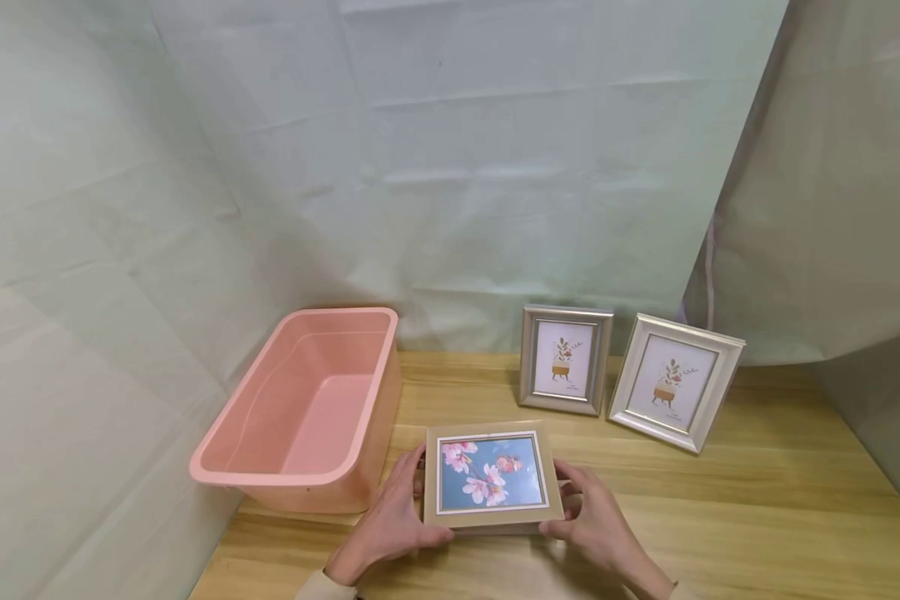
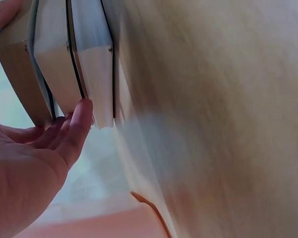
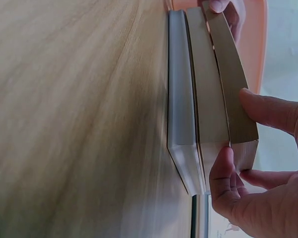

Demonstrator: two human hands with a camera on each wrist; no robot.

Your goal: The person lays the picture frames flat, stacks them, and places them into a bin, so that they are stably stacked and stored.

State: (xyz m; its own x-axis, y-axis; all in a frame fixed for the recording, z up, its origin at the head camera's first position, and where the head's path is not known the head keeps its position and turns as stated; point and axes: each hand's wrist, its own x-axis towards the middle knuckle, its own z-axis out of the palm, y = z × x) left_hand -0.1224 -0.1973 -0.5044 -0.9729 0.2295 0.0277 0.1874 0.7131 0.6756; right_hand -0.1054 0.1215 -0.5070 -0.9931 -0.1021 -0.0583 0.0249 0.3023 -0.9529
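Note:
A gold-tan picture frame (image 1: 486, 523) with a pink blossom picture lies face up on top of a stack of frames on the table. Beneath it, the left wrist view shows a cream middle frame (image 2: 53, 59) and a paler bottom frame (image 2: 97, 64). My left hand (image 1: 401, 512) grips the top frame's left end, thumb at the near edge, with one fingertip reaching the middle frame. At the opposite end my right hand (image 1: 596, 521) holds it likewise, its thumb (image 3: 268, 109) on the near edge. The undersides of the frames are hidden.
A pink plastic tub (image 1: 378, 400) stands left of the stack. Behind, to the right, stand a silver-brown frame (image 1: 527, 358) and a whitish frame (image 1: 722, 392), each with a plant picture. Pale cloth (image 1: 480, 167) hangs behind the wooden table (image 1: 765, 500).

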